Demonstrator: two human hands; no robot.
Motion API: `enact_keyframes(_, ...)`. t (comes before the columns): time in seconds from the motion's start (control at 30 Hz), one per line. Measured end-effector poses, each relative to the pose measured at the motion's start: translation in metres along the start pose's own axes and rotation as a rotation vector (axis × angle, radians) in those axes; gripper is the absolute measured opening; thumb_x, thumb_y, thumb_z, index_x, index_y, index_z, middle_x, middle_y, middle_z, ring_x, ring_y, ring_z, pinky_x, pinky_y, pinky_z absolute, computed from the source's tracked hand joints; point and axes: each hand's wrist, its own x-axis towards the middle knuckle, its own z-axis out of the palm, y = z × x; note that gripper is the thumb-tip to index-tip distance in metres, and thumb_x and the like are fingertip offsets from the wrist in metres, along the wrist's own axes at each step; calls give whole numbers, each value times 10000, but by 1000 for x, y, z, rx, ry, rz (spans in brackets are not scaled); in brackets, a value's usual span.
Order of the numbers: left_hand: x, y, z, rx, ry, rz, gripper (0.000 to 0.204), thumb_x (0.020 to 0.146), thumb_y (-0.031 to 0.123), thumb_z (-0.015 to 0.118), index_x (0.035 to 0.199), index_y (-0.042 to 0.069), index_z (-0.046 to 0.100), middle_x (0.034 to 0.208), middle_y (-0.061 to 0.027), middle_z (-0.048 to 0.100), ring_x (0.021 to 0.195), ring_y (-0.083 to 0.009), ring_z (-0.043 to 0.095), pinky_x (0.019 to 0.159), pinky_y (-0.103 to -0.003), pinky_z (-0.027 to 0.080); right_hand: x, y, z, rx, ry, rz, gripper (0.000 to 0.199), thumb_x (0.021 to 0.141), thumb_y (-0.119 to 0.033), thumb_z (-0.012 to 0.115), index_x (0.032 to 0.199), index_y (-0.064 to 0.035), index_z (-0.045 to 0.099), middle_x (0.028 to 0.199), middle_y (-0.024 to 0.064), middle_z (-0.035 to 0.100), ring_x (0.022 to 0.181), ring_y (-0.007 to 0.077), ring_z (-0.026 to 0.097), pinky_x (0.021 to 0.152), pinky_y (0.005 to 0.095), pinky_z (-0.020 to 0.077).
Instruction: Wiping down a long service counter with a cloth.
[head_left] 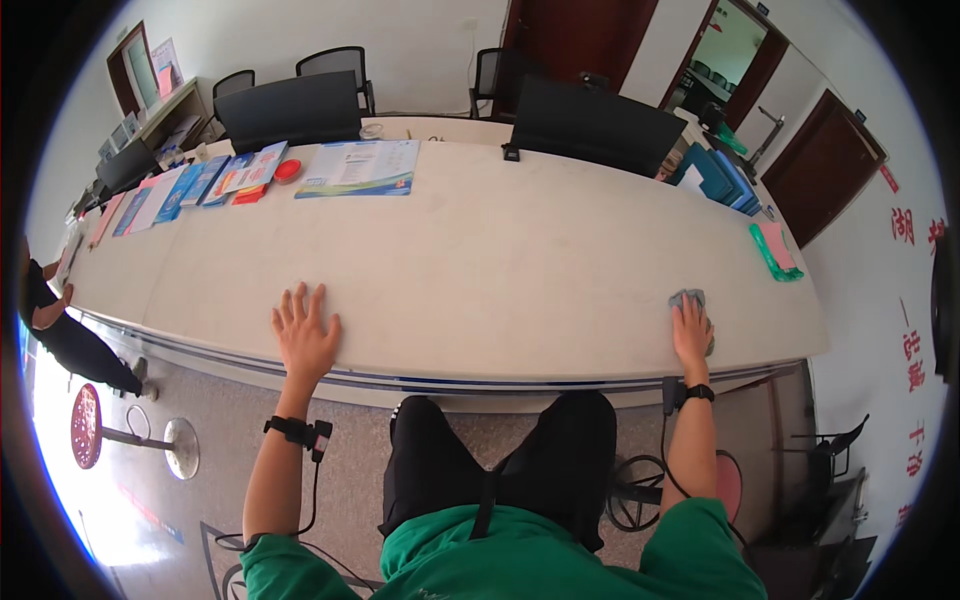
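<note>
Cloth (687, 298), grey and bunched, lies under the right hand (691, 335) on the right part of the pale counter (500, 270), not far from its near edge. Folds of it show beyond the fingertips and along the hand's right side; the fingers lie over it, but whether they curl around it or only press it down I cannot tell. The left hand (306, 335) rests well to the left on the same top, fingers spread wide, palm down, holding nothing. Wiping seems to be the step in hand, judging by the cloth under the palm. How much is done is hard to say: no wet streak or clear line parts a wiped area from an unwiped one, and faint smudges in the middle could be marks or just the surface. What is probably left is any ground around the things on the counter: the leaflets (195, 185) at the far left, the red tub (288, 171) beside them, the large printed sheets (360, 168) to its right, and the green bundle (784, 270) with pink paper (776, 243) at the right end, beyond the cloth.
</note>
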Motion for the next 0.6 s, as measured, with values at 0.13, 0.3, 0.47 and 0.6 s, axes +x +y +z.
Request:
enact_keyframes(0.13, -1, 0, 0, -5, 40, 4, 556, 928, 341, 587, 1456, 182, 517, 1536, -141, 444, 1459, -403, 339, 1189, -621, 231, 30, -87, 3, 116, -65, -118, 703, 1013, -634, 393, 1599, -246, 356, 1683, 49, 289, 1558, 328, 201, 1225, 635, 80)
enact_keyframes(0.3, 1, 2, 0, -38, 50, 10, 558, 921, 365, 593, 1447, 189, 530, 1530, -139, 449, 1453, -407, 350, 1189, -617, 236, 24, -261, 24, 175, -2, -491, 678, 1004, -639, 416, 1551, -239, 443, 1643, 63, 369, 1534, 336, 261, 1192, 678, 135)
enact_keyframes(0.47, 3, -1, 2, -30, 44, 6, 561, 928, 388, 581, 1454, 201, 526, 1532, -130, 448, 1455, -397, 355, 1197, -607, 233, -80, -405, 19, 346, 7, -894, 552, 1027, -502, 467, 1498, -216, 509, 1589, 71, 451, 1504, 339, 328, 1196, 673, 162)
enact_keyframes(0.6, 2, -6, 4, -43, 26, -11, 577, 940, 424, 559, 1469, 197, 518, 1552, -141, 435, 1470, -402, 327, 1203, -616, 215, -149, -413, 9, 442, 63, -1093, 490, 1009, -342, 543, 1472, -182, 530, 1543, 96, 500, 1473, 333, 378, 1199, 625, 210)
